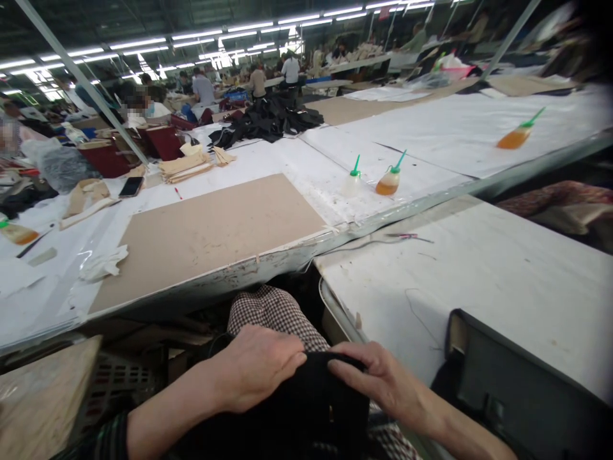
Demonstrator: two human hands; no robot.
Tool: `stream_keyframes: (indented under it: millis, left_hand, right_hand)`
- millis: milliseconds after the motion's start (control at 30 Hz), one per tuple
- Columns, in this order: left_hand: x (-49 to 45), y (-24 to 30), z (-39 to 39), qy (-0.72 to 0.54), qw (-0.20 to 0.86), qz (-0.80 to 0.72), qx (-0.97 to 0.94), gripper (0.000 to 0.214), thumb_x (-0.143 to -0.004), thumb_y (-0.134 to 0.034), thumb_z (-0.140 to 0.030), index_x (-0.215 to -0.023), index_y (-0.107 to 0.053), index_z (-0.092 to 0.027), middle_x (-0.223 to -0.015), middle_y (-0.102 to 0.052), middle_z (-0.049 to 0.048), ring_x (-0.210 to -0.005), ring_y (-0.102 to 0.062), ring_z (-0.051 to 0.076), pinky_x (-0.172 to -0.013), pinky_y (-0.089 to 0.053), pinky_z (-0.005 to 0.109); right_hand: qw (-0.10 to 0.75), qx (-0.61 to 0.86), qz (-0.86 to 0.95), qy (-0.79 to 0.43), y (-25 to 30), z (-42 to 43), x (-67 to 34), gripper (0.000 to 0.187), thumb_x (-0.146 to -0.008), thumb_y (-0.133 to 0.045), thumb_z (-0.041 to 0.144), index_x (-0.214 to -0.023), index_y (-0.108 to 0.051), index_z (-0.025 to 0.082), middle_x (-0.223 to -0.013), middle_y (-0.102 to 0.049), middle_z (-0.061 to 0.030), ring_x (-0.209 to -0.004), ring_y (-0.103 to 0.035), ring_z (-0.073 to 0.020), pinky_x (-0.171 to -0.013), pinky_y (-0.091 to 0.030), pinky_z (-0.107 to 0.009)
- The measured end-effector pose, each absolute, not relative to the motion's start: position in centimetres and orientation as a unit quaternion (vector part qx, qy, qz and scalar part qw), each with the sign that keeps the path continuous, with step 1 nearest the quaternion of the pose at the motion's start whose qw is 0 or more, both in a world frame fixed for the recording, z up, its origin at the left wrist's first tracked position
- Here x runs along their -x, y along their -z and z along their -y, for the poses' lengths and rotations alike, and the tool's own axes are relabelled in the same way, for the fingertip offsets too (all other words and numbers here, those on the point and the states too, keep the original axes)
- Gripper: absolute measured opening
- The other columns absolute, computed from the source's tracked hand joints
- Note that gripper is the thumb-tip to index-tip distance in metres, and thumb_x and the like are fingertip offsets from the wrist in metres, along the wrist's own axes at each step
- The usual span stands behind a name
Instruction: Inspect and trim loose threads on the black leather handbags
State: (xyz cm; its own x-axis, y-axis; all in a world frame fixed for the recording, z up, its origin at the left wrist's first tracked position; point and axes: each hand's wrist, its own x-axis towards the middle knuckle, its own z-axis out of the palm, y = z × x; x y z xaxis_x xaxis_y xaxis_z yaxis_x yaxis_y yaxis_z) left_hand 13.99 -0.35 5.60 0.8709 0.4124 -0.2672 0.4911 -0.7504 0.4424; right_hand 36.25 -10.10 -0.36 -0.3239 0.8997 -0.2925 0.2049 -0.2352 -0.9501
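Note:
Both my hands rest on a piece of black fabric [311, 409] lying in my lap, over checked trousers [272, 310]. My left hand [256, 367] has its fingers curled over the fabric's top edge from the left. My right hand [371, 377] grips the same edge from the right, fingers bent down onto it. The two sets of fingertips nearly meet. A brown cardboard sheet [211, 233] lies on the white work table [335, 191] in front of me.
Two green-capped squeeze bottles [389, 181] stand on the table; a third [516, 135] lies farther right. A phone [131, 186], paper stacks [184, 165], a black fabric pile [268, 121] and red boxes sit beyond. A dark case [522, 383] rests at right. Other workers stand far back.

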Motion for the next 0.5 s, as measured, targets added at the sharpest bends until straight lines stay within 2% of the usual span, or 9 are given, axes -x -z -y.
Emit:
stream_keyframes:
  millis: [200,367,500]
  left_hand:
    - [-16.1,-5.7,1.4,0.095,0.208,-0.216,-0.949,0.033,-0.098,-0.04,-0.033,-0.08,-0.063,-0.019,-0.076,-0.072,0.0083,-0.065,-0.066,0.024,-0.057,-0.036,0.03]
    - [-13.2,-6.0,0.1,0.12,0.182,-0.261,-0.941,0.038,-0.099,-0.038,-0.035,-0.071,-0.059,-0.02,-0.069,-0.069,0.0037,-0.065,-0.065,0.02,-0.057,-0.031,0.029]
    - [-10.3,-5.7,-1.4,0.121,0.188,-0.316,-0.922,0.04,-0.1,-0.04,-0.037,-0.066,-0.053,-0.02,-0.064,-0.065,0.0009,-0.061,-0.062,0.017,-0.056,-0.03,0.027]
  right_hand:
    - [0.286,0.508,0.623,-0.521,-0.7,10.8,-35.7,0.032,-0.099,-0.049,0.043,-0.091,-0.067,0.019,-0.08,-0.066,0.0003,-0.07,-0.057,-0.0152,-0.064,-0.044,-0.023]
    - [0.295,0.513,0.587,-0.553,-0.5,10.8,-36.0,0.032,-0.096,-0.053,0.043,-0.081,-0.065,0.018,-0.073,-0.061,0.0013,-0.067,-0.053,-0.0144,-0.06,-0.043,-0.022]
    - [0.3,0.494,0.533,-0.618,0.4,10.0,-36.5,0.031,-0.095,-0.054,0.044,-0.086,-0.067,0.018,-0.075,-0.061,0.0013,-0.068,-0.053,-0.0144,-0.058,-0.043,-0.021]
